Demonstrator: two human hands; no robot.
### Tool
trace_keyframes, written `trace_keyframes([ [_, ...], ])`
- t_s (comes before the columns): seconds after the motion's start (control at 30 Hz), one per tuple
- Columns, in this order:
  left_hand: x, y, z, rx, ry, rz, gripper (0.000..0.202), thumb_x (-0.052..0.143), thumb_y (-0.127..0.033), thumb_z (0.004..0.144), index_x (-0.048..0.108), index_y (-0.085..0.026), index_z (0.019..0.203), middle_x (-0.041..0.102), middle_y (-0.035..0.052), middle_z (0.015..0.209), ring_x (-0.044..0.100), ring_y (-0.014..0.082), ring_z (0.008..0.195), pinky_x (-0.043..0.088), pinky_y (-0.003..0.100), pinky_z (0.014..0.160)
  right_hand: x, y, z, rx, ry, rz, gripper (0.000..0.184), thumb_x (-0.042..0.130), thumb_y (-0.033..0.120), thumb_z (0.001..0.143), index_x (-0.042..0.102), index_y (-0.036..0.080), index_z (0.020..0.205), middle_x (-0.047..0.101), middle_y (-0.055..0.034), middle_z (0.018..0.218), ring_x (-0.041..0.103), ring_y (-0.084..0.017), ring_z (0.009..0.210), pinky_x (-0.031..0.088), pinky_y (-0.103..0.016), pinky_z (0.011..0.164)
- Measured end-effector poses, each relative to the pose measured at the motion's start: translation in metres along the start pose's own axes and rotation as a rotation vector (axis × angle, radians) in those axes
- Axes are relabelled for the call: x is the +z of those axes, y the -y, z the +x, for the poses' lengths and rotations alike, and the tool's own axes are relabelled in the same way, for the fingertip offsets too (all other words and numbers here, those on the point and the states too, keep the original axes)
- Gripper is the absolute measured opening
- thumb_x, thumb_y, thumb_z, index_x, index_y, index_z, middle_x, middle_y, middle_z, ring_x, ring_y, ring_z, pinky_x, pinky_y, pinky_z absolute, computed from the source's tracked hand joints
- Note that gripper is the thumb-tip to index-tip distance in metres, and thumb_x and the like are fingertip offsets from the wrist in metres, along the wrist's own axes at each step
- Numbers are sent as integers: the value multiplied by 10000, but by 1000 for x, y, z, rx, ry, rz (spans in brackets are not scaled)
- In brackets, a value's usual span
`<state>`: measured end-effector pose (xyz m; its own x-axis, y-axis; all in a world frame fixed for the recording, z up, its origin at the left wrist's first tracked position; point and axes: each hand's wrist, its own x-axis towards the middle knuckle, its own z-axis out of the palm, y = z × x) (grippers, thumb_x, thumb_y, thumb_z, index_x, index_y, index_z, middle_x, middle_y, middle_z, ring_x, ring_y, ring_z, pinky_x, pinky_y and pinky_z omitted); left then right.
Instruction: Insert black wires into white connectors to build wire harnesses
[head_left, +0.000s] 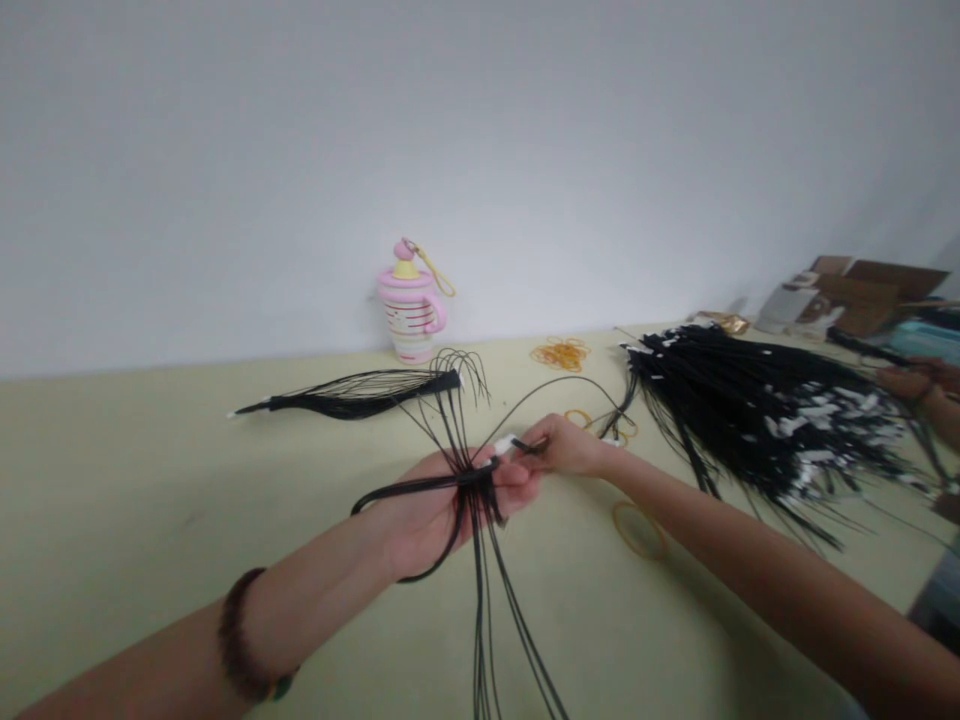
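A bundle of thin black cables (474, 480) lies across the palm of my left hand (431, 505), whose fingers curl under and around it. Loose strands fan out above the palm and hang down toward me, and a thicker loop bends over the wrist side. Close by, my right hand (559, 447) pinches a black cable end beside a small white connector (504, 446) at my left fingertips. One thin wire arcs from there toward the right. Behind my hands, a tied black cable bundle (345, 393) rests on the table.
On the right lies a large heap of black cables (750, 400) with white connectors. Rubber bands (561, 353) sit in a pile near the wall, with a loose one (639, 530) by my right forearm. A pink-lidded cup (411, 315) stands behind. Another person's hand (919, 385) is at far right, near cardboard boxes (862, 295).
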<state>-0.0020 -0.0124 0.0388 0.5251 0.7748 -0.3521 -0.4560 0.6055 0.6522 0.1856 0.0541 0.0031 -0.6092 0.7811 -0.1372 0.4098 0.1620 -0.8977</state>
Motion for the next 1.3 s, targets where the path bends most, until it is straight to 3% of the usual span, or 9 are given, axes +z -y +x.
trace_keyframes([
  [0.13, -12, 7, 8, -8, -65, -14, 155, 445, -77, 780, 594, -58, 744, 674, 79, 638, 658, 161, 621, 526, 256, 682, 15, -9, 19, -125, -278, -49, 262, 618, 301, 671, 644, 81, 810, 671, -77, 774, 624, -157, 698, 486, -253, 643],
  [0.27, -25, 18, 17, -81, -117, -19, 143, 449, -91, 783, 586, -63, 752, 691, 102, 675, 666, 176, 674, 506, 296, 776, 16, -11, 17, -204, -341, -155, 258, 587, 307, 718, 639, 101, 863, 670, -83, 791, 628, -169, 715, 499, -282, 665],
  [0.47, -31, 20, 23, -132, -147, 14, 184, 417, -135, 791, 580, -76, 730, 693, 128, 703, 667, 208, 723, 501, 299, 780, -1, -12, -2, -300, -402, -412, 261, 663, 228, 648, 644, 145, 896, 602, -111, 1017, 525, -219, 1013, 390, -351, 920],
  [0.67, -26, 19, 22, -95, -137, -30, 193, 428, -124, 781, 587, -65, 688, 690, 143, 725, 663, 224, 750, 500, 311, 795, 18, -1, -55, -190, -478, -564, 462, 550, 116, 689, 489, 161, 1145, 565, -97, 1027, 584, -145, 783, 493, -290, 703],
  [0.73, -23, 18, 20, -97, -127, -31, 200, 427, -106, 776, 593, -57, 676, 688, 135, 701, 666, 211, 714, 514, 283, 757, 31, 8, -70, -199, -515, -631, 345, 534, 132, 725, 526, 173, 1068, 573, -59, 907, 561, -120, 697, 482, -268, 665],
  [0.83, -22, 19, 20, -93, -48, -61, 242, 390, -69, 779, 599, -63, 660, 680, 113, 663, 662, 177, 674, 521, 258, 729, 51, 19, -81, -341, -573, -708, 160, 518, 168, 775, 563, 167, 929, 549, -42, 807, 530, -111, 664, 459, -241, 623],
  [0.93, -28, 21, 23, -78, 38, -90, 205, 422, -75, 769, 600, -78, 666, 681, 99, 680, 655, 165, 673, 517, 255, 731, 69, 22, -82, -475, -482, -805, 78, 501, 200, 814, 569, 167, 834, 556, -28, 755, 536, -107, 660, 447, -220, 594],
  [1.03, -34, 24, 25, -72, 18, -73, 134, 473, -95, 751, 597, -71, 706, 686, 111, 742, 657, 180, 714, 510, 263, 738, 80, 22, -81, -551, -372, -876, 101, 492, 218, 837, 574, 165, 863, 586, -15, 744, 556, -105, 663, 454, -216, 605],
  [1.3, -32, 23, 21, -121, 41, -73, 172, 443, -119, 773, 597, -50, 736, 682, 117, 762, 654, 172, 726, 492, 261, 755, 73, 29, -77, -817, -281, -1085, 218, 415, 150, 870, 565, 114, 1024, 634, -84, 893, 580, -144, 764, 471, -271, 665],
])
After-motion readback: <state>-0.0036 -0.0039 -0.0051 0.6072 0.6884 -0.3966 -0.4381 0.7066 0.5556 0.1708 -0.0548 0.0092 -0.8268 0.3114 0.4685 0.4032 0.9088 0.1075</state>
